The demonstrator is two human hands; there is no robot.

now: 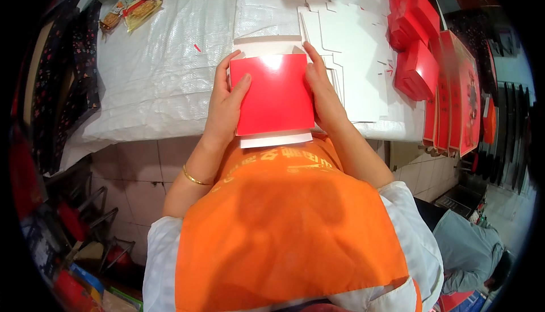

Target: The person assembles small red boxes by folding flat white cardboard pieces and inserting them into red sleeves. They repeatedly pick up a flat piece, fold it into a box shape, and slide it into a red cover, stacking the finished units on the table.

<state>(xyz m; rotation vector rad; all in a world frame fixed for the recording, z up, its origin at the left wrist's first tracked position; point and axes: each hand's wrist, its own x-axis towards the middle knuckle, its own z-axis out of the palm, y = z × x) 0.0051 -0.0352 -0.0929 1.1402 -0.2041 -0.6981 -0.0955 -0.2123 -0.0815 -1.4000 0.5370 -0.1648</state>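
Left hand (225, 103) and right hand (327, 95) clasped red box (274, 97) by opposite sides | white end flaps (276, 140) projected | even, light pressure seemed best

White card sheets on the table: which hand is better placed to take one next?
The right hand, probably: it holds the red box on the side by the white card sheets, while the left hand holds the opposite side.
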